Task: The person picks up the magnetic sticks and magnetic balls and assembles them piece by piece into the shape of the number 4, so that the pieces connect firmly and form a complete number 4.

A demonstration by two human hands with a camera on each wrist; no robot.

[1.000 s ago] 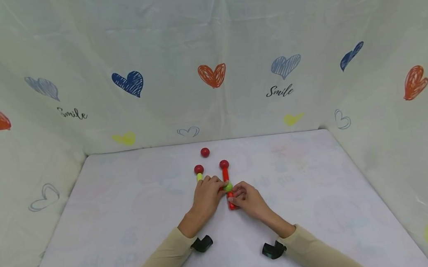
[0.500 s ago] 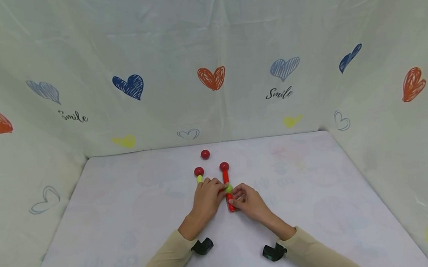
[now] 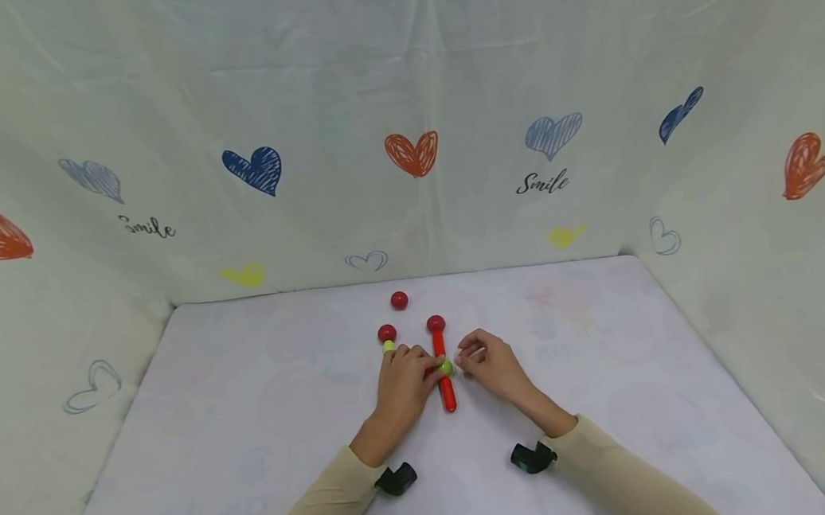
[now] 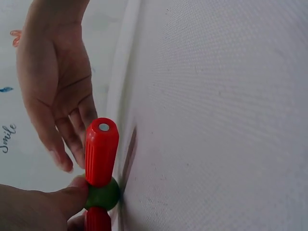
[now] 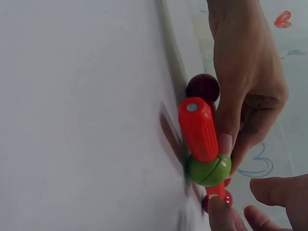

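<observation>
My left hand (image 3: 403,382) pinches a green ball (image 3: 446,367) between thumb and fingers. Joined to that ball, a red rod (image 3: 449,397) points toward me, its silver-tipped end (image 5: 192,107) facing the right wrist camera. From the ball's far side another red rod (image 3: 438,343) runs to a red ball (image 3: 435,324). More red shows by the left fingers, partly covered. My right hand (image 3: 495,367) hovers just right of the green ball, fingers loosely bent around nothing. In the left wrist view, the right hand (image 4: 60,82) is apart from the near rod (image 4: 102,154).
Beyond the left hand, a red ball (image 3: 387,333) sits on a yellow-green rod (image 3: 388,345), partly covered by the fingers. A loose red ball (image 3: 399,300) lies farther back. The white tabletop (image 3: 250,396) ends at a curtain (image 3: 322,200) printed with hearts.
My right hand has let go of the near red rod and shifted up and to the right. The left hand keeps its pinch on the green ball.
</observation>
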